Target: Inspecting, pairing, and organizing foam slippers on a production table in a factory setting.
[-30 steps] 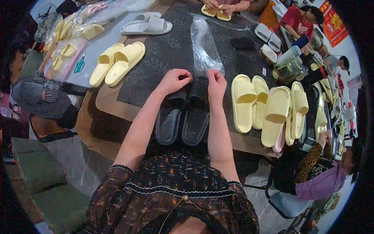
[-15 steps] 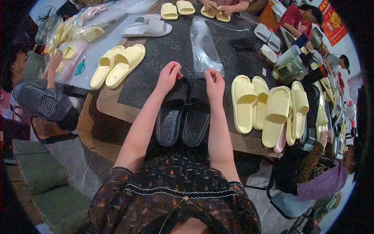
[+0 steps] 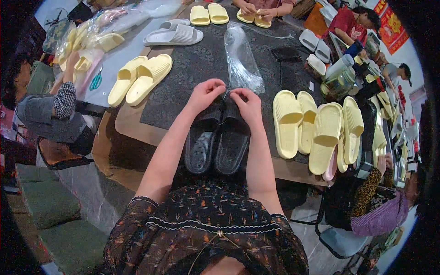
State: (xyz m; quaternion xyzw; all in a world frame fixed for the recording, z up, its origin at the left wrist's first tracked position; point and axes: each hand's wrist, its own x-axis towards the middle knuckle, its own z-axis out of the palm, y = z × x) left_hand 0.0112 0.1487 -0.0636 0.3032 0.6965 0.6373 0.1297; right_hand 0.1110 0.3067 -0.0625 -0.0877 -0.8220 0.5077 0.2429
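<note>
Black slippers (image 3: pixel 200 145) extend bodyward from between the left hand (image 3: pixel 205 96) and right hand (image 3: pixel 249 105).

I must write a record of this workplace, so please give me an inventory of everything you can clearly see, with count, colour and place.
Black slippers: 2, black, nearest the person
Left yellow slippers: 2, pale yellow, left
Right yellow slippers: at least 5, pale yellow, right
Far yellow slippers: 2, pale yellow, far side
Grey slippers: 2, light grey, far left
Clear bag: 1, transparent, beyond the hands
Dark mat: 1, dark grey, centre
Scissors: 1, teal, left
Chairs: at least 2, brown and blue-grey, lower sides
Co-workers: at least 5, varied clothing, around
Left hand: 1, bare, near the slippers' toe ends
Right hand: 1, bare, beside it
</note>
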